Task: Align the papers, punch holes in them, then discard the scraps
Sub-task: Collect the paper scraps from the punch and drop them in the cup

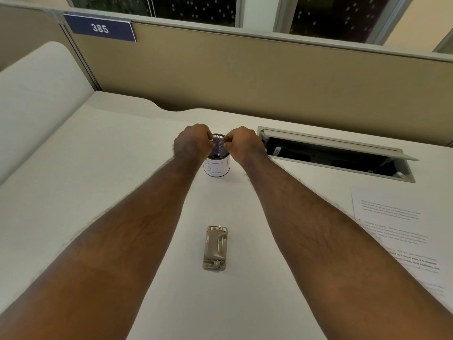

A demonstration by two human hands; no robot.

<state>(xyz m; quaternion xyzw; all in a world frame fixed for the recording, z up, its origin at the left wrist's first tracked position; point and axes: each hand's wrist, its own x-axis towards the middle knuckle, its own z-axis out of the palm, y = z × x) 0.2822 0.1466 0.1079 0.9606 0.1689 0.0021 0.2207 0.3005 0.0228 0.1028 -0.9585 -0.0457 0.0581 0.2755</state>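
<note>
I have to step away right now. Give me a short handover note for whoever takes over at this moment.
Left hand and right hand: both over the mesh bin, fingers pinched at its mouth; what they hold is too small to tell.
Hole punch: lying on the desk, nearer you, untouched.
Papers: stacked at right.
Done: apparently the punching; holes not visible.
Left: finish dropping the scraps into the bin.

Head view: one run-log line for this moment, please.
stage: discarding scraps | left hand, right hand: pinched over bin mouth | hole punch: idle, near side | papers: right
</note>
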